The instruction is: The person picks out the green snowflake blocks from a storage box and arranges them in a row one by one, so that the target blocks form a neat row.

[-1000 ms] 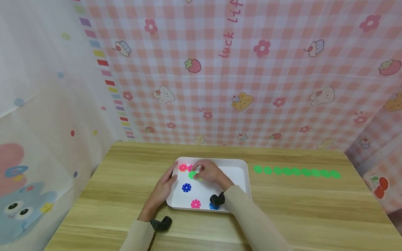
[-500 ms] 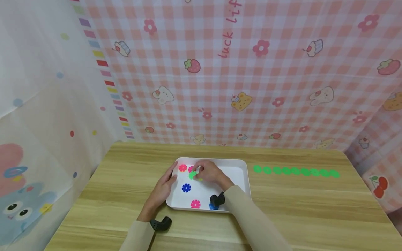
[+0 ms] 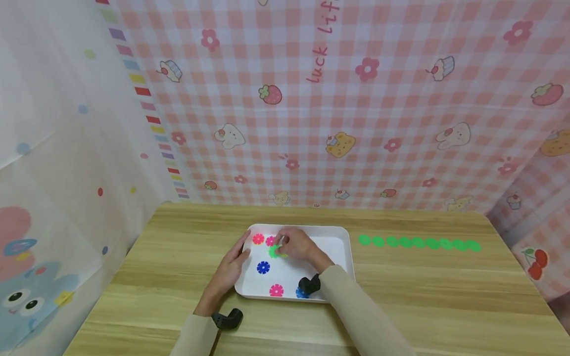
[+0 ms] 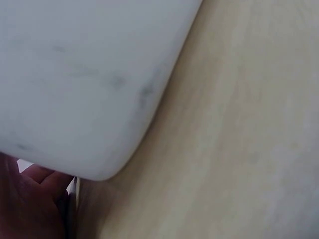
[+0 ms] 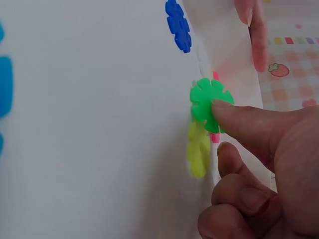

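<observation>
A green flower-shaped plastic disc (image 5: pixel 205 102) is pinched by my right hand (image 3: pixel 296 243), its thumb on the face turned to the right wrist camera. The disc is over the left part of a white tray (image 3: pixel 327 247). Close to it lies a yellow disc (image 5: pixel 198 152), mostly covered in the head view, and a pink disc (image 3: pixel 270 241) sits just beyond. With my left hand (image 3: pixel 230 267) I hold the tray's left side, thumb at the rim and fingers along the outside. In the left wrist view part of that hand (image 4: pixel 32 204) shows below the tray corner.
In the tray also lie another pink disc (image 3: pixel 258 239), a dark blue disc (image 3: pixel 263 267), a pink disc near the front (image 3: pixel 276 290) and a blue disc (image 3: pixel 302 292) partly behind the right wrist camera. A row of several green discs (image 3: pixel 418 242) lies right of the tray on the wooden table (image 3: pixel 423 296).
My right hand and the green disc have shifted very slightly right and toward me over the tray. The left hand stays at the tray's side. The head view has moved a little.
</observation>
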`<state>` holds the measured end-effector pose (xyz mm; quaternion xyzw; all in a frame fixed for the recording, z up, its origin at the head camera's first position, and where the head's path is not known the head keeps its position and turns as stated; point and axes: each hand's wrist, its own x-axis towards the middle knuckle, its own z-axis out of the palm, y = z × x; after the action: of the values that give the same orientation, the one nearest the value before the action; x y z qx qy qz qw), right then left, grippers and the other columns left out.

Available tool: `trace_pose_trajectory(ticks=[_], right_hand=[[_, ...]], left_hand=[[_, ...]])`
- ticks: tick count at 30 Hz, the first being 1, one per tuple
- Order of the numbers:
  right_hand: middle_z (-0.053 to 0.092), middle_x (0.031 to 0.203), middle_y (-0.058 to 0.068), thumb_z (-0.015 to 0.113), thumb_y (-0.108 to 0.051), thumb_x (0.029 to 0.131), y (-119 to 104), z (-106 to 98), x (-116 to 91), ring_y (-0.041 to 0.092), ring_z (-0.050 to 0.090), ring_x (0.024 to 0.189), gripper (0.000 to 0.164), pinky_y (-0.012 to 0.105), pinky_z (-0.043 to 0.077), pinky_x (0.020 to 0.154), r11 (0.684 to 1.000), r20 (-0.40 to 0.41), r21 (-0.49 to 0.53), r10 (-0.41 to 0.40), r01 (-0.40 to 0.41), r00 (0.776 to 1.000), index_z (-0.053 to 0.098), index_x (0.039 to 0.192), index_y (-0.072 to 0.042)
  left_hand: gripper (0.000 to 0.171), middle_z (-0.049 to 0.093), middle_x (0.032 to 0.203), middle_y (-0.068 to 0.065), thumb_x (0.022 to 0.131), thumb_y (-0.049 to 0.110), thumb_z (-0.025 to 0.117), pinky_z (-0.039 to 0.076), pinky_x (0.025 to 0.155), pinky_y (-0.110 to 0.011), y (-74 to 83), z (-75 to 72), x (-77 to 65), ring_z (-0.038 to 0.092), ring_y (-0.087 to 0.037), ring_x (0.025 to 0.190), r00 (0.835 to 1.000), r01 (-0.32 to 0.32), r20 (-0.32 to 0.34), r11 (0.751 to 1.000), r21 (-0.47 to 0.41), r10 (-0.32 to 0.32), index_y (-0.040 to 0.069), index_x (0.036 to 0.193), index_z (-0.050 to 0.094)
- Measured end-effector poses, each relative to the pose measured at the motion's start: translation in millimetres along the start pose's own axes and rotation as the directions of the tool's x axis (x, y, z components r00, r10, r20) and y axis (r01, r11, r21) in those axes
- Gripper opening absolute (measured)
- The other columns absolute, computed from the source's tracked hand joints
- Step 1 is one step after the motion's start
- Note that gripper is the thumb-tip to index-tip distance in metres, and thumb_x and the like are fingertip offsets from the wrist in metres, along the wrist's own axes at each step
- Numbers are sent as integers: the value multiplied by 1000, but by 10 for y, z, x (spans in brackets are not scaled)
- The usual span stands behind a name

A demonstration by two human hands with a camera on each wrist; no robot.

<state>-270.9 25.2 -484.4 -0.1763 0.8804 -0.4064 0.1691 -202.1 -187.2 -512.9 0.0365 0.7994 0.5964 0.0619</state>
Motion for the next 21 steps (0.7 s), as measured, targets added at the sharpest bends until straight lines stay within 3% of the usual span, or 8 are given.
trace_pose_trajectory(ticks=[9, 21], right_hand=[[64, 86, -1, 74, -8, 86, 19, -62, -42, 14, 58, 82, 8, 28, 51, 76, 999, 13, 6, -34, 34, 999, 69, 91, -12], [65, 88, -1, 69, -8, 91, -10, -150, -151, 16, 57, 83, 7, 27, 50, 70, 1000, -4, 18, -19, 20, 1000, 70, 96, -13]], left_hand=[[53, 10, 167, -3, 108, 19, 34, 5, 124, -48, -5, 3, 9, 4, -24, 154, 1000, 12, 4, 1000, -1, -12, 23, 160, 21], [53, 11, 167, -3, 108, 19, 34, 5, 124, -47, 12, 13, 2, 4, -23, 154, 1000, 1, -7, 1000, -2, -1, 22, 159, 21]])
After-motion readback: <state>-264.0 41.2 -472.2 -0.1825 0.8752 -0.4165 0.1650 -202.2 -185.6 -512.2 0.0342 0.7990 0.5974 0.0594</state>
